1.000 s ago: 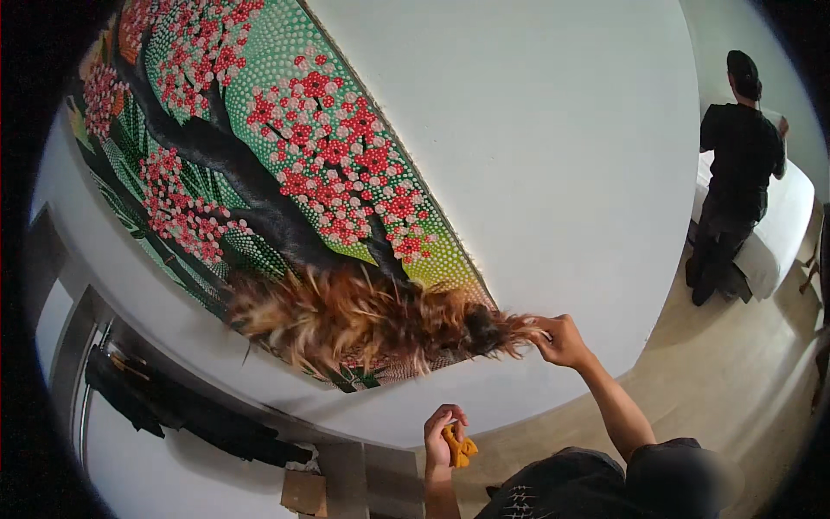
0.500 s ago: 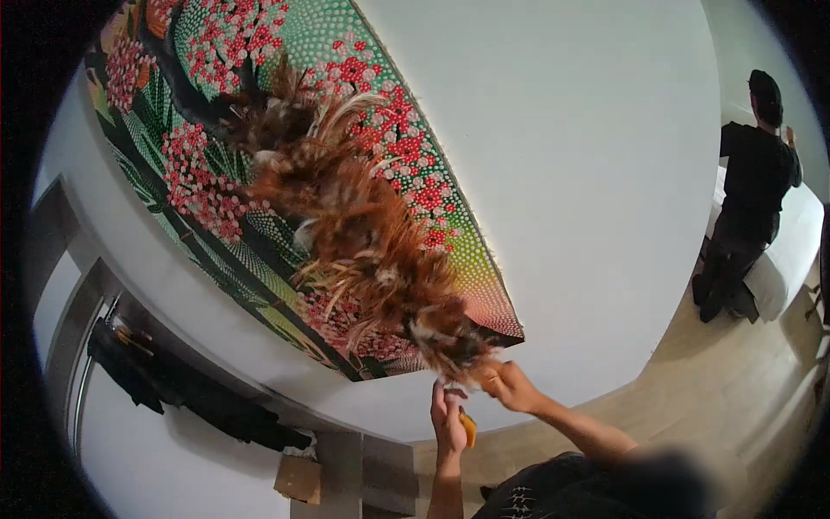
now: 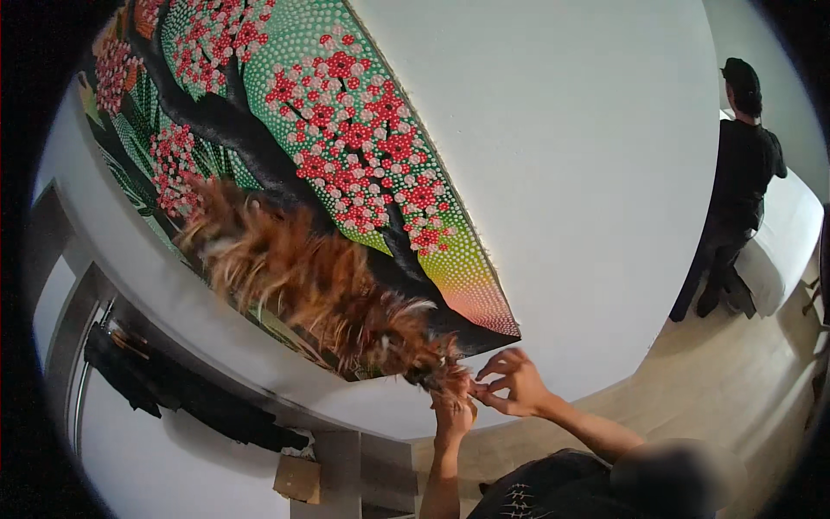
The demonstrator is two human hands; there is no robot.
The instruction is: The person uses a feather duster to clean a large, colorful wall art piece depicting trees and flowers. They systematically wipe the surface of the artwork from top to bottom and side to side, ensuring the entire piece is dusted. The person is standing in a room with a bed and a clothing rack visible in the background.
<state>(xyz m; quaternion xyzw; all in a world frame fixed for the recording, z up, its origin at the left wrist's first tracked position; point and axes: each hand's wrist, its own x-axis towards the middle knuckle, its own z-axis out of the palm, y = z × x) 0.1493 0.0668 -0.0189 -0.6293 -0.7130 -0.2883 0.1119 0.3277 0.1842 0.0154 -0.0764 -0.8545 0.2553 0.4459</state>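
Observation:
A feather duster with brown, rusty and pale feathers stretches up and left across a painting. My left hand is wrapped round its lower end, just under the last feathers. The handle is mostly hidden in that grip. Just right of it, my right hand has its fingers apart and bent, with the fingertips at the edge of the lowest feathers. The painting hangs on a white wall and shows pink and red blossoms on black branches over green dots. The duster covers part of its lower edge.
Dark clothes hang from a rail at the lower left, with a brown cardboard box near them. At the far right a person in black stands beside a white-covered table or bed. Pale floor runs along the wall.
The duster has swung down and left over the painting, uncovering blossoms and branches. My right hand's fingers have loosened and spread. The person in black has shifted slightly.

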